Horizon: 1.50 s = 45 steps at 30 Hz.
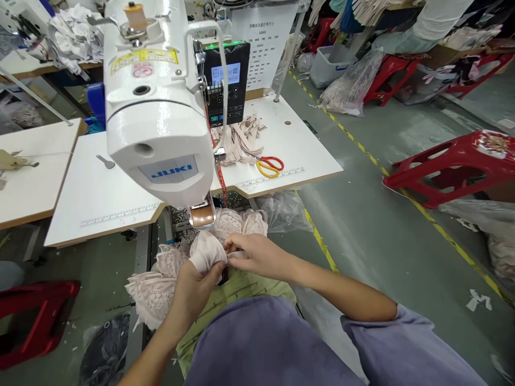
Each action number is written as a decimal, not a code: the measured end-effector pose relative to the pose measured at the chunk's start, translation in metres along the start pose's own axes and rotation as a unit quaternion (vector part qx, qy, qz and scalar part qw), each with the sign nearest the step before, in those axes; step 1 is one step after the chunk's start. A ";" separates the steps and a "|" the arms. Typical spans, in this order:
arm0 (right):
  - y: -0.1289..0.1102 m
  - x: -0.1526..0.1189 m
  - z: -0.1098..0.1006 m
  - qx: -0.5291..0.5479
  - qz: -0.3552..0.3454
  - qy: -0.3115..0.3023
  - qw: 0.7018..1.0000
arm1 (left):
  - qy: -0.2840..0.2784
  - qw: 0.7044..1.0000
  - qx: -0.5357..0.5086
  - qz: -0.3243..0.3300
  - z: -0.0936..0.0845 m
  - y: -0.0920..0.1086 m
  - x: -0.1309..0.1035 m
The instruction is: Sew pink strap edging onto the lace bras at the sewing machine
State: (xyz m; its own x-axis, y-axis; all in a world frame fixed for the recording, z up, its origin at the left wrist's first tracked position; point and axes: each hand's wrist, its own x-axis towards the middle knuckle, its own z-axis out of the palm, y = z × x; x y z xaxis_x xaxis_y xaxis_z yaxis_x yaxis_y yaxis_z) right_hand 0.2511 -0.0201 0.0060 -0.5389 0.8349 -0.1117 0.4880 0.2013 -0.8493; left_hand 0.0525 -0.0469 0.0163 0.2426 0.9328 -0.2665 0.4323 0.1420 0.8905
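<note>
Purple shirt (257, 343) nearest, 6 o'clock. Pale fabric cup (207, 247) at 7, gripped in left hand (195, 289); right hand (259, 256) pinches a narrow strip (237, 255) at its edge. Risk, my judgement: a slack left grip could let the cup twist; lace pieces (155, 292), 8 o'clock, could slide if the forearm brushes them. Sewing machine (156, 131), 10 o'clock: "JUKI". Paper sheet (261, 48), 12 o'clock: sizes including "75C"; finer lines unclear.

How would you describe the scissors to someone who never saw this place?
Find the big white sewing machine marked JUKI, then the black control panel to its right. Below it, pale straps lie heaped on the white tabletop. The scissors lie at the heap's near right edge; one red and one yellow handle loop set them apart from the pale straps.
</note>
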 end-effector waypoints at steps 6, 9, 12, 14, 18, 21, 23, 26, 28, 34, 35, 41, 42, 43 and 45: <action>0.015 0.010 -0.004 0.166 0.037 -0.082 0.982 | -0.021 1.000 0.012 -0.009 -0.009 0.000 0.009; 0.021 0.010 0.002 0.261 0.067 -0.099 0.958 | -0.037 0.999 -0.015 -0.026 -0.011 -0.007 0.011; 0.022 0.009 0.007 0.325 0.080 -0.091 0.938 | -0.050 0.994 -0.082 -0.060 -0.010 -0.016 0.013; 0.020 0.009 0.009 0.340 0.087 -0.078 0.933 | -0.045 0.988 -0.126 -0.075 -0.009 -0.020 0.014; 0.015 0.008 0.011 0.309 0.104 -0.049 0.944 | -0.014 0.977 -0.198 -0.078 -0.004 -0.020 0.018; 0.009 0.007 0.012 0.260 0.099 -0.014 0.960 | 0.011 0.971 -0.228 -0.065 0.000 -0.016 0.019; 0.004 0.008 0.011 0.209 0.073 0.024 0.975 | 0.023 0.973 -0.224 -0.049 0.003 -0.012 0.019; 0.000 0.011 0.009 0.158 0.044 0.071 0.984 | 0.044 0.979 -0.198 -0.034 0.002 -0.005 0.017; 0.000 0.014 0.004 0.184 0.057 0.058 0.979 | 0.036 0.980 -0.192 -0.043 -0.001 -0.006 0.012; -0.002 0.034 -0.022 0.362 0.089 -0.006 0.928 | 0.147 0.900 -0.411 0.010 0.005 -0.034 -0.002; -0.006 0.039 -0.026 0.380 0.093 -0.020 0.920 | 0.147 0.874 -0.462 0.040 0.010 -0.037 -0.003; -0.031 0.073 -0.053 0.224 -0.010 -0.151 0.963 | 0.110 0.909 -0.374 0.150 0.001 -0.039 0.002; -0.033 0.079 -0.058 0.148 -0.029 -0.134 0.980 | 0.145 0.929 -0.282 0.189 -0.009 -0.040 0.005; -0.034 0.085 -0.061 0.074 -0.041 -0.106 0.991 | 0.167 0.944 -0.169 0.229 -0.021 -0.042 0.010; -0.033 0.094 -0.064 -0.038 -0.061 -0.041 0.997 | 0.158 0.939 0.083 0.295 -0.042 -0.046 0.021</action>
State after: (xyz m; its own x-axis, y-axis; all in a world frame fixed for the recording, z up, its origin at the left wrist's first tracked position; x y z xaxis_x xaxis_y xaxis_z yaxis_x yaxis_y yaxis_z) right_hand 0.2286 0.0843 0.0563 -0.6505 0.7575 -0.0547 0.4637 0.3391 -0.8185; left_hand 0.0013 -0.0200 -0.0152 0.2234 0.8887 0.4005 0.4407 -0.4586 0.7717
